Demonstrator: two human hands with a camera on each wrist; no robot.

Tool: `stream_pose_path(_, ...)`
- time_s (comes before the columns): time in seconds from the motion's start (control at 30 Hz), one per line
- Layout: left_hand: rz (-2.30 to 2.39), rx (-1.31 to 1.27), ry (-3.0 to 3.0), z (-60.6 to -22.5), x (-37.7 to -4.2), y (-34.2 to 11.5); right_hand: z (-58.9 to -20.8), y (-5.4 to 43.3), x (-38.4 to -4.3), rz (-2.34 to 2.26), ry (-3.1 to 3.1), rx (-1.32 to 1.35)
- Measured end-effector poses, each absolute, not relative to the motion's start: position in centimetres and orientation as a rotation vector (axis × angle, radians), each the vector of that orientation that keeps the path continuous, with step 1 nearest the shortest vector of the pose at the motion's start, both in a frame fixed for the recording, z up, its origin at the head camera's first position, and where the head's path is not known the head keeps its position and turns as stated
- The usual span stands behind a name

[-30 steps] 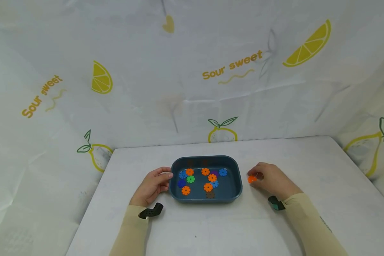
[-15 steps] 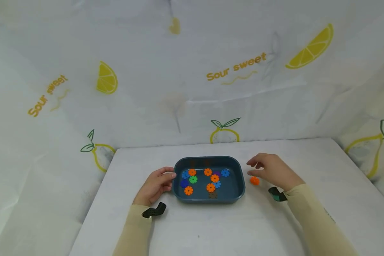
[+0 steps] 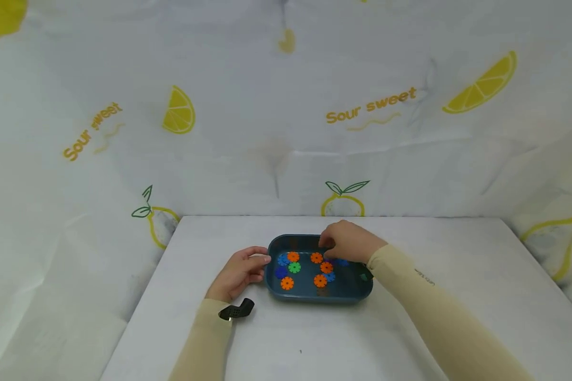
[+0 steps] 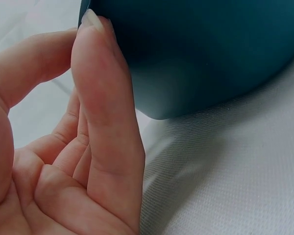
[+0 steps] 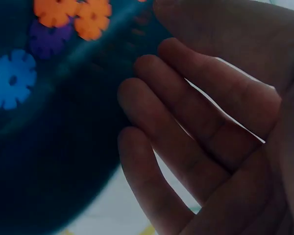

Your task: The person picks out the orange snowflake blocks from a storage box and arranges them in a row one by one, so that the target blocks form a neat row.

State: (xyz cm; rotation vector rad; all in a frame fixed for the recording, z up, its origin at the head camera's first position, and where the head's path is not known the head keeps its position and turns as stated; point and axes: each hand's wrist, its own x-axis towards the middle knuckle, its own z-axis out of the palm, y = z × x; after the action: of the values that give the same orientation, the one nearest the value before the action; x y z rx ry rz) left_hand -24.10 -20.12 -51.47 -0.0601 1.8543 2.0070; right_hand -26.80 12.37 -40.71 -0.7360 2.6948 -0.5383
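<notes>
My left hand point(image 3: 237, 274) pinches the left rim of a dark blue-green tray point(image 3: 314, 300); the left wrist view shows a finger and thumb at the tray wall point(image 4: 186, 63). Over the tray's back right part hovers my right hand point(image 3: 352, 242), fingers loosely bent. Nothing shows between its thumb and fingers in the right wrist view. Notched plastic discs lie in the tray: several orange ones point(image 3: 287, 283), a green disc point(image 3: 294, 267), a dark blue disc point(image 3: 280, 272) and lighter blue discs point(image 5: 12, 79). A purple disc point(image 5: 50, 39) lies partly under an orange one.
A white cloth-covered table point(image 3: 286, 338) carries the tray. Behind it hangs a white lemon-print sheet point(image 3: 248, 132). The right sleeve point(image 3: 424, 296) crosses the tray's right edge and hides the spot where an orange piece lay on the table.
My right hand let go of an orange piece on the table right of the tray, then moved left over the tray. The left hand stays at the rim. The head view has shifted slightly.
</notes>
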Motion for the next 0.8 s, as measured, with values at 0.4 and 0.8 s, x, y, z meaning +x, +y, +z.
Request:
stream_pose_path(0.4,1.992,-0.046,1.864,-51.2,-24.2,-20.2,-43.0,9.3,-26.4,-0.186,2.636,-0.736)
stream_pose_path(0.8,2.000,-0.046,1.852,-51.0,-24.2,-20.2,-43.2,8.5,-25.8,-0.061,2.695,-0.829)
